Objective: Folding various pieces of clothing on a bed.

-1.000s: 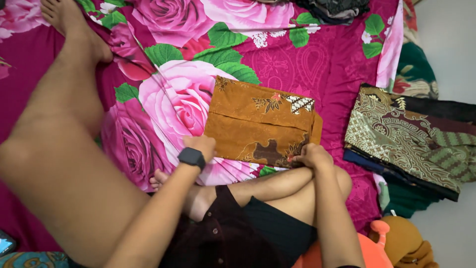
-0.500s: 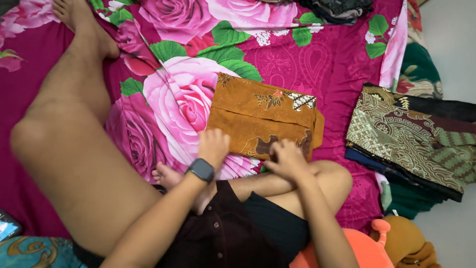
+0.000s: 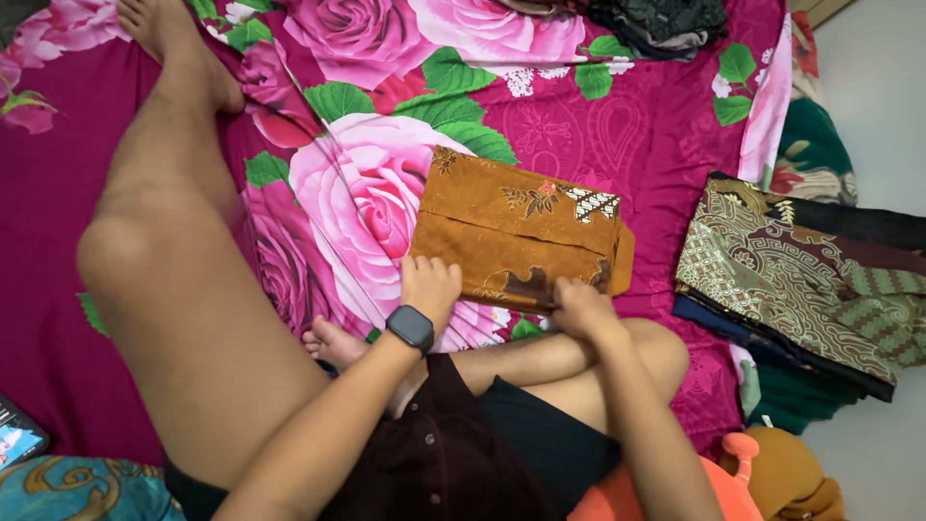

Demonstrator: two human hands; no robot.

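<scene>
Folded orange-brown batik cloth (image 3: pixel 516 232) lay on the magenta rose-print bedsheet (image 3: pixel 666 125). Left hand (image 3: pixel 430 286), fingers curled, pressed its near-left corner; right hand (image 3: pixel 583 307) pinched the near edge. Folded green-gold patterned fabrics (image 3: pixel 801 270) lay well apart, rightward.

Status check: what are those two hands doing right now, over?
Left hand and right hand both pressing near edge of folded brown batik cloth. Cloth flat on pink rose bedsheet. Folded batik stack lies apart, nothing obstructing.
</scene>
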